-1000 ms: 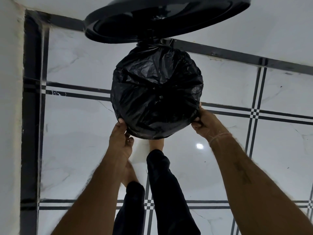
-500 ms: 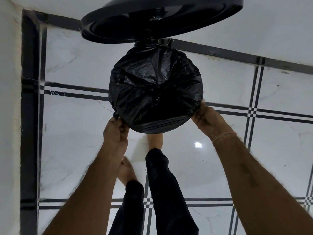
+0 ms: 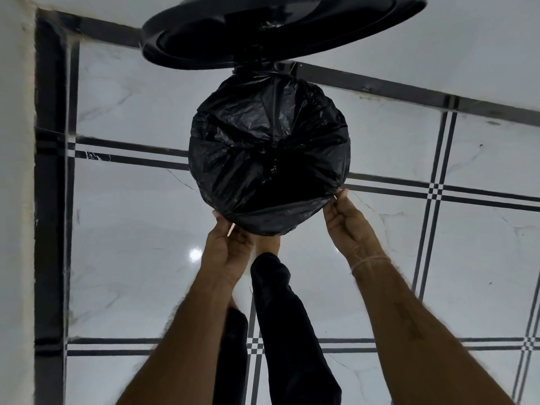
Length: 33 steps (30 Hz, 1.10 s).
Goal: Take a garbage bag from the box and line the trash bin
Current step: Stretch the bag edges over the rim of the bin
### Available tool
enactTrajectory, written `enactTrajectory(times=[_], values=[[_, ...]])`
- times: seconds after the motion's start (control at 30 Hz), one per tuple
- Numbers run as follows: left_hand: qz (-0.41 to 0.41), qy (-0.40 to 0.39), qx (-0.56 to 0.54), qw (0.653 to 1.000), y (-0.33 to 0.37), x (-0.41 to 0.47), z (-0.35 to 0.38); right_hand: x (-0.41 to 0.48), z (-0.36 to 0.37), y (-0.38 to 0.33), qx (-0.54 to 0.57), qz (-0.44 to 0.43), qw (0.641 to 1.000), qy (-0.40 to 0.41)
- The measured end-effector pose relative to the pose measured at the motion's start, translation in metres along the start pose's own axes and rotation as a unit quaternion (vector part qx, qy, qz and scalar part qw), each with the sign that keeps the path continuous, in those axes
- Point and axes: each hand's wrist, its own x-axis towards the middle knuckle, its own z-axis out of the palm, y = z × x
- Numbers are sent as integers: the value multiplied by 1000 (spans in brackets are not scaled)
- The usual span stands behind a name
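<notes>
A: Item 1, the grips. How were they logged?

B: Left hand (image 3: pixel 226 247): fingers curled and pinched on the edge of the black garbage bag (image 3: pixel 268 159) at the near-left side of the trash bin's rim. Right hand (image 3: pixel 344 220): fingers closed on the same bag edge at the near-right side of the rim, with a thin thread band (image 3: pixel 369 261) around that wrist.

A: Item 2, the bag. Where was it?

B: Stretched over the round mouth of the trash bin (image 3: pixel 263 223), folded down over the rim on the near side. Its crumpled plastic sagged into the middle of the opening and hid the bin's body almost wholly.

A: Item 3, the lid?

B: 1 black round lid (image 3: pixel 280 27), tipped open on the far side of the bin and joined to it at the back edge.

A: Item 4, surroundings?

B: White glossy floor tiles (image 3: pixel 438 258) with dark striped borders lay under and around the bin. A white wall (image 3: pixel 16 200) stood well to the bin's left, another behind its lid. On the near side of the bin were 2 legs in black trousers (image 3: pixel 289 331); 1 bare foot (image 3: pixel 267 247) sat just below the bin's near rim, between the 2 hands.
</notes>
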Motion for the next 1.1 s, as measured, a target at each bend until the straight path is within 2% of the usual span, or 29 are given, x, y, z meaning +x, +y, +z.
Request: enactTrajectory(times=[0.2,0.33,0.43,0.63,0.8,0.93,1.1], values=[[-9,38,2,999,-12,-3,4,-13,-1,15,-88,95,990,55],[20,53,5,998,-10,4,9,-11,6,16,-71,112,987,89],[37,75,7,996,-6,3,12,-8,11,12,-46,97,987,121],[91,66,-21,993,9,-12,14,-13,21,-3,-33,32,994,100],[139,59,133,980,24,-3,18,-15,38,-20,-83,14,990,116],[116,81,110,984,37,3,19,-6,48,-19,-82,13,984,161],[137,88,160,974,46,6,19,8,44,-17,-147,-26,975,167]])
